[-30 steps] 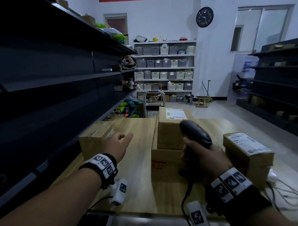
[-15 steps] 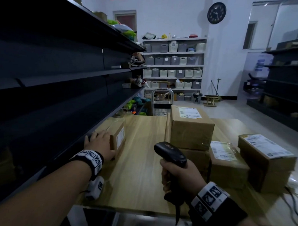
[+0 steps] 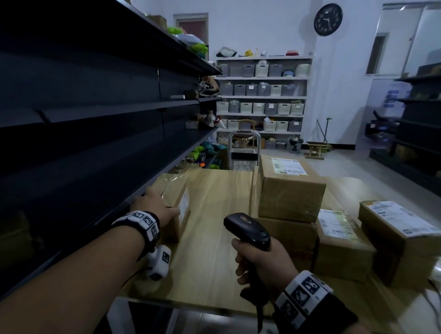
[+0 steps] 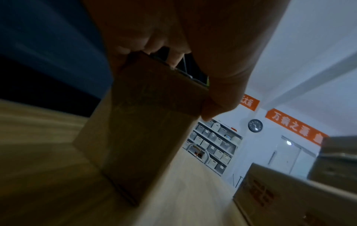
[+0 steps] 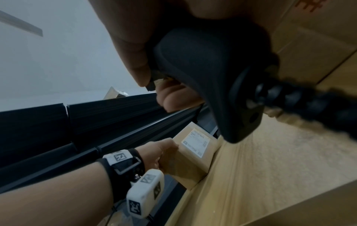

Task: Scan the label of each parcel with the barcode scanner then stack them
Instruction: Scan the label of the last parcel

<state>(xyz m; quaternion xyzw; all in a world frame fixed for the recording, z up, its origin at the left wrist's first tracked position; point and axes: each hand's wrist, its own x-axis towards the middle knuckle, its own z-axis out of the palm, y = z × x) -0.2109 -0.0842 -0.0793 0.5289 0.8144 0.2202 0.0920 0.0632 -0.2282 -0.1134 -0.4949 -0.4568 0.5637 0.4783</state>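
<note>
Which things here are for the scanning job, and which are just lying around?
For the job:
- barcode scanner in the right hand
- parcel held by the left hand
- stacked parcels
- two parcels at the right

Just around:
- wall clock
- storage bins
- dark shelves
- hand trolley

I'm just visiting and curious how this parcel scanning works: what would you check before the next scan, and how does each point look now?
1. Scanner held firmly in the right hand: ok.
2. Left hand gripping the left parcel: ok; its fingers curl over the top edge.
3. That parcel's label exposed on its side: ok.
4. Scanner aimed at that label: cannot tell.
5. Bare table between scanner and parcel: ok.
6. Stack ready to receive it: ok, probably.
</note>
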